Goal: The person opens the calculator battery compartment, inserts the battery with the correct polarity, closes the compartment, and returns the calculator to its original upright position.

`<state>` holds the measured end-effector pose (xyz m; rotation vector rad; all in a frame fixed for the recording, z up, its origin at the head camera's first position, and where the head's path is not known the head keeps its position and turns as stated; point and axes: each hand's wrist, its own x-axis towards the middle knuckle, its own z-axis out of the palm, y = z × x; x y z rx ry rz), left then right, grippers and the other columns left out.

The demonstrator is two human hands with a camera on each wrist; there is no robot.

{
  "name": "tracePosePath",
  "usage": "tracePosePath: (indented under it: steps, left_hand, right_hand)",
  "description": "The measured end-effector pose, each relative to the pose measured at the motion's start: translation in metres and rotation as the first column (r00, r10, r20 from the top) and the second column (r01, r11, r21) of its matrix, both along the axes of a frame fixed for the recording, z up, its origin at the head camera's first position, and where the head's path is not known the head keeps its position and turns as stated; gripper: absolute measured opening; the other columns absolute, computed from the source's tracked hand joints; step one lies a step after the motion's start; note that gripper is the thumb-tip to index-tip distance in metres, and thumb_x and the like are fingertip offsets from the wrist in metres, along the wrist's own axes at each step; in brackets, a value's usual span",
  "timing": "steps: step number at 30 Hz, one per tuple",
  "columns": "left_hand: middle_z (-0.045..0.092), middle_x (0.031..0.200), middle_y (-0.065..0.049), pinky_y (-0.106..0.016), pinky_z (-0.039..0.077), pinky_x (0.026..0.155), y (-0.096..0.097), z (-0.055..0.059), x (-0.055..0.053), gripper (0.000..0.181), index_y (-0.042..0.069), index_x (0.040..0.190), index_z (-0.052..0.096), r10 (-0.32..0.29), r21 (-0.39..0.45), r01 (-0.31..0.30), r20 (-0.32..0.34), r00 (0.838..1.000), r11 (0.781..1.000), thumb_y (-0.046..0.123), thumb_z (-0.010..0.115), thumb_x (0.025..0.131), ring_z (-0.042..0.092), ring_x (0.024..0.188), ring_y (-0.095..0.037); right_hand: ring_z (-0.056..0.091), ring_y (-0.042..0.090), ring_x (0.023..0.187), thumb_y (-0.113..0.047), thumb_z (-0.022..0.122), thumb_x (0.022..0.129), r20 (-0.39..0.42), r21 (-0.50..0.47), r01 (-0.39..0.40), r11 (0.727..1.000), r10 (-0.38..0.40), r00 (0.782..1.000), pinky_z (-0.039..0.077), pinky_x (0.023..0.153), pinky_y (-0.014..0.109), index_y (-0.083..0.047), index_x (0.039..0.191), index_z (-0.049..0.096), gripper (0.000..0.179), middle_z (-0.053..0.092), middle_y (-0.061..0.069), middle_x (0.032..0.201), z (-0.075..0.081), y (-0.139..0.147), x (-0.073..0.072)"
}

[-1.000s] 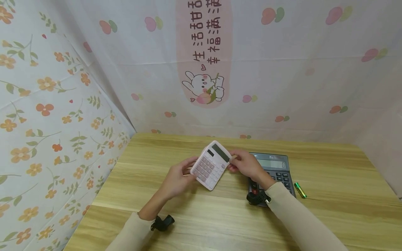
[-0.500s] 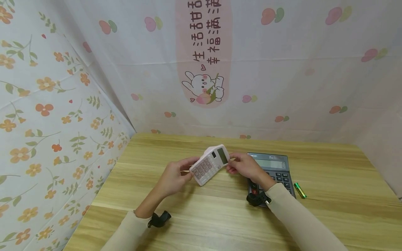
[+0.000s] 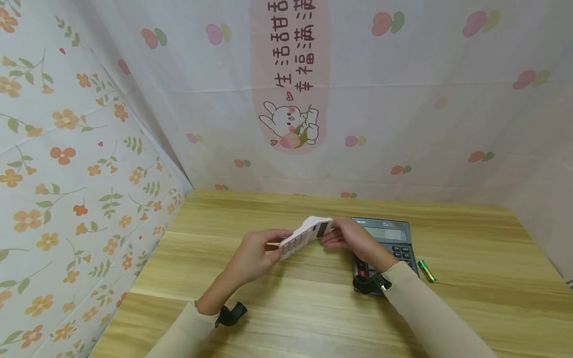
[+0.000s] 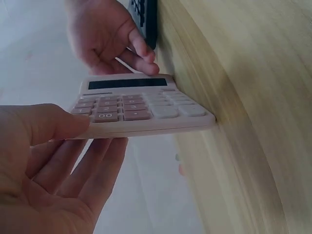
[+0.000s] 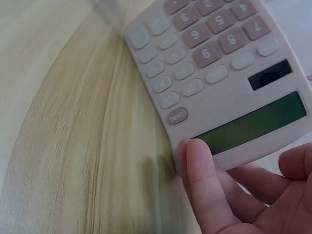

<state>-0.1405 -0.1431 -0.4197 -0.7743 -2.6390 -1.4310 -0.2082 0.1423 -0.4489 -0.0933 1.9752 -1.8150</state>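
Observation:
A pink calculator with darker pink number keys is held above the table, tipped nearly edge-on in the head view. My left hand pinches its keypad end; in the left wrist view the thumb lies on top and the fingers spread underneath. At the screen end is my right hand, its fingers relaxed. In the right wrist view, fingertips touch the corner beside the screen. The back of the pink calculator is hidden from all views.
A larger dark grey calculator lies on the wooden table, partly under my right wrist. A green battery lies to its right. Patterned cloth hangs behind and at the left.
The pink calculator has tilted from showing its full face to nearly edge-on. The right hand has turned and its fingers have loosened from the corner. The grey calculator and battery stay put.

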Motion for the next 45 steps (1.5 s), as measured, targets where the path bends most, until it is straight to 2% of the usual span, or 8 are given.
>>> tracePosePath:
  steps: [4,10,16,21,28,36,41,45]
  left_hand:
    - [0.078,0.126,-0.02,-0.036,0.065,0.083,0.0,-0.002,0.0,0.039,-0.002,0.133,0.076,0.027,-0.089,-0.025,0.025,0.999,0.996,-0.01,0.069,0.096,0.079,0.108,-0.033]
    - [0.08,0.12,-0.02,-0.036,0.066,0.075,-0.002,-0.013,0.002,0.031,-0.001,0.127,0.079,0.093,-0.214,-0.063,0.131,0.987,0.975,0.005,0.07,0.098,0.081,0.101,-0.035]
    - [0.08,0.115,-0.022,-0.033,0.065,0.073,-0.003,-0.021,0.006,0.032,-0.006,0.124,0.079,0.116,-0.178,-0.083,0.186,0.976,0.98,0.003,0.076,0.093,0.081,0.099,-0.034]
    - [0.078,0.117,-0.027,-0.033,0.065,0.074,-0.004,-0.025,0.006,0.038,-0.013,0.126,0.075,0.114,-0.134,-0.088,0.205,0.972,0.987,0.002,0.08,0.091,0.081,0.096,-0.032]
    - [0.074,0.128,-0.03,-0.033,0.064,0.086,-0.006,-0.029,0.003,0.051,-0.018,0.133,0.069,0.086,-0.083,-0.065,0.285,0.955,0.994,-0.004,0.086,0.087,0.078,0.108,-0.031]
    - [0.045,0.161,-0.039,-0.033,0.059,0.099,-0.009,-0.033,0.001,0.069,-0.019,0.146,0.059,0.025,0.014,-0.033,0.401,0.916,0.999,-0.013,0.084,0.081,0.065,0.134,-0.042]
    - [0.039,0.168,-0.035,-0.05,0.045,0.119,-0.011,-0.03,-0.001,0.086,-0.012,0.152,0.057,0.033,-0.048,-0.016,0.395,0.918,0.999,-0.002,0.096,0.076,0.048,0.151,-0.045]
    - [0.036,0.171,-0.031,-0.056,0.033,0.126,-0.011,-0.029,-0.003,0.091,-0.007,0.156,0.056,0.054,-0.129,-0.006,0.372,0.927,0.992,0.013,0.1,0.079,0.035,0.159,-0.047]
  right_hand:
    - [0.078,0.028,0.099,-0.024,0.038,0.119,0.02,-0.004,-0.019,1.0,0.019,1.0,0.064,0.09,0.041,0.017,0.144,0.058,0.051,0.075,0.031,0.115,0.001,0.003,0.001]
    - [0.078,0.025,0.093,-0.021,0.041,0.118,0.06,0.01,-0.038,0.999,0.037,0.998,0.065,0.086,0.036,0.016,0.145,0.057,0.048,0.076,0.03,0.115,0.002,0.005,0.002]
    - [0.077,0.019,0.087,-0.016,0.054,0.113,0.102,-0.008,-0.026,1.0,0.027,0.994,0.064,0.08,0.03,0.016,0.139,0.061,0.042,0.077,0.028,0.115,0.005,0.004,0.006]
    - [0.076,0.019,0.09,-0.013,0.06,0.111,0.072,0.032,-0.044,0.999,0.042,0.997,0.063,0.075,0.026,0.014,0.136,0.067,0.037,0.078,0.023,0.114,0.006,0.005,0.009]
    - [0.068,0.018,0.086,-0.01,0.063,0.106,0.036,0.131,-0.07,0.989,0.066,0.997,0.06,0.073,0.028,0.015,0.144,0.061,0.045,0.074,0.018,0.116,0.005,0.007,0.014]
    - [0.074,0.02,0.089,-0.008,0.065,0.104,0.028,0.165,-0.094,0.982,0.091,0.995,0.065,0.077,0.036,0.016,0.146,0.057,0.049,0.074,0.022,0.118,0.005,0.007,0.019]
    - [0.074,0.023,0.091,-0.005,0.065,0.104,0.011,0.182,-0.107,0.977,0.106,0.994,0.066,0.078,0.042,0.017,0.146,0.054,0.049,0.07,0.026,0.123,0.006,0.005,0.024]
    - [0.074,0.026,0.091,-0.004,0.067,0.102,-0.029,0.226,-0.1,0.969,0.109,0.994,0.067,0.078,0.044,0.017,0.146,0.055,0.05,0.067,0.027,0.124,0.005,0.003,0.026]
